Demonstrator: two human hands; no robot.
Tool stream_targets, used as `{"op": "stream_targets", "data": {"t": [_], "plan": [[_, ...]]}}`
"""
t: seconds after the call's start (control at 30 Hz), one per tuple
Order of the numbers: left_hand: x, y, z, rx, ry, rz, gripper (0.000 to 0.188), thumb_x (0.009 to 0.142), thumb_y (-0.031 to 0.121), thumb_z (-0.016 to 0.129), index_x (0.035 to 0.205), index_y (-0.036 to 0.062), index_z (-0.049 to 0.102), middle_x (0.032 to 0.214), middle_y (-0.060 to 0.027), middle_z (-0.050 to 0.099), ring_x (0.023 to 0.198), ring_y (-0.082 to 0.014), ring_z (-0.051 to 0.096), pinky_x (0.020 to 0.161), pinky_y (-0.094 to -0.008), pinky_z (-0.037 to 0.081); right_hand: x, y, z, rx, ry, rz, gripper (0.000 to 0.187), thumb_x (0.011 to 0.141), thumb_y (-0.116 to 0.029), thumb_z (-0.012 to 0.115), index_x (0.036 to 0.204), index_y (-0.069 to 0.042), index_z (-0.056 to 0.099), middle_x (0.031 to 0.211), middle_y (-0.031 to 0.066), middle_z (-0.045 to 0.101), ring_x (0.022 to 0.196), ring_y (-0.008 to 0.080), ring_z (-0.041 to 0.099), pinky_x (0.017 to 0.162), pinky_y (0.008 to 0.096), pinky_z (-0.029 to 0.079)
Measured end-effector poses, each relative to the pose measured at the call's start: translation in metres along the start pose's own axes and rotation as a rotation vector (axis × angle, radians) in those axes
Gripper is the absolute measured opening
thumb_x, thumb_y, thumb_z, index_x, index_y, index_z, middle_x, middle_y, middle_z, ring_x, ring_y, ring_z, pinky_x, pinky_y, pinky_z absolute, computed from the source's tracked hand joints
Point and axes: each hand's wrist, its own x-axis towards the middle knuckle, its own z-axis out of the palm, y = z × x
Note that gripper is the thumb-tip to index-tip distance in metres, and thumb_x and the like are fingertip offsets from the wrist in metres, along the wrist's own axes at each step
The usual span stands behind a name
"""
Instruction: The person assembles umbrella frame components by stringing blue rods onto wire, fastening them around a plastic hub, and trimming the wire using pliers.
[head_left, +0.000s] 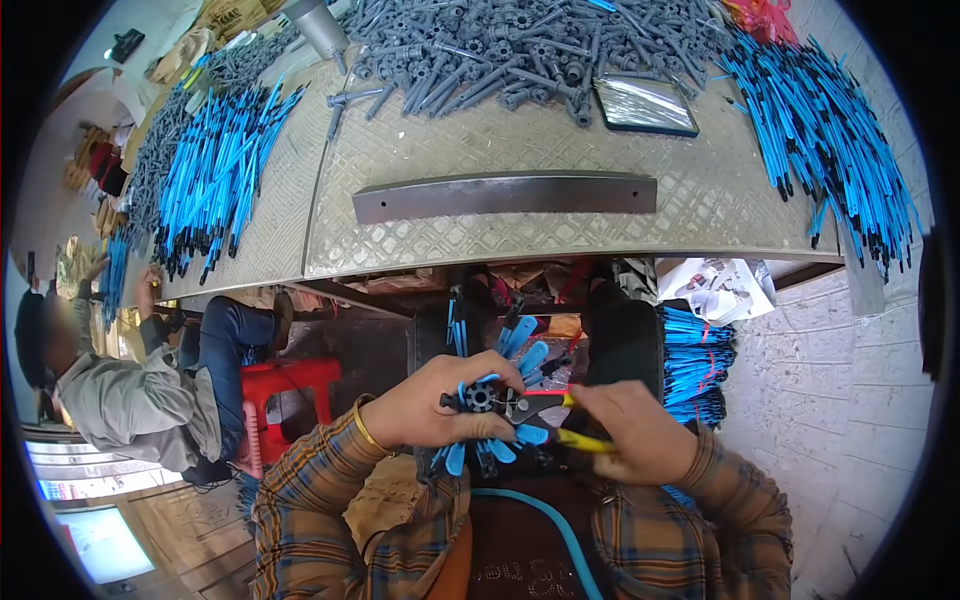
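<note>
While near patterned tabletop (440, 235) and white wall (810, 400), left fingers (500, 370) round hub (481, 398), right fingers (600, 408) round pliers (582, 441).

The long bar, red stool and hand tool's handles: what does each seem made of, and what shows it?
Long bar: probably metal, dull grey, crisp edges and two holes. Red stool: likely moulded plastic, evenly coloured, slightly glossy. Tool handles: perhaps plastic or rubber, bright yellow and red; texture unclear.

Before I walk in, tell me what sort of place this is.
Probably a small assembly workshop: grey parts are heaped on a table, blue rods lie in piles, and the right hand holds yellow-handled pliers.
</note>
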Motion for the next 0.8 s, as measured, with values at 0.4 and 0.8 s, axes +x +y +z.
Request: {"op": "stream_targets", "data": {"t": [0.4, 0.8], "plan": [[0.002, -0.001, 0.005, -0.004, -0.018, 0.049, 0.049, 0.068, 0.030, 0.076, 0.105, 0.0034, 0.058, 0.092, -0.0105, 0.063, 0.082, -0.0229, 0.062, 0.071, -0.0312, 0.048, 0.008, 0.029, 0.016, 1.273, -0.416, 0.106, 0.029, 0.090, -0.021, 0.052, 0.103, 0.004, 0.050, 0.089, 0.0139, 0.061, 0.071, 0.0167, 0.060, 0.065, 0.0292, 0.050], [-0.001, 0.001, 0.003, -0.015, -0.055, 0.037, 0.046, 0.070, 0.027, 0.075, 0.104, 0.0019, 0.059, 0.093, -0.0123, 0.063, 0.086, -0.0249, 0.062, 0.074, -0.0329, 0.048, 0.000, 0.007, -0.019, 0.918, -0.400, 0.046, 0.026, 0.093, -0.023, 0.047, 0.097, 0.002, 0.052, 0.095, 0.0129, 0.060, 0.089, 0.0175, 0.061, 0.080, 0.0285, 0.049]]}}
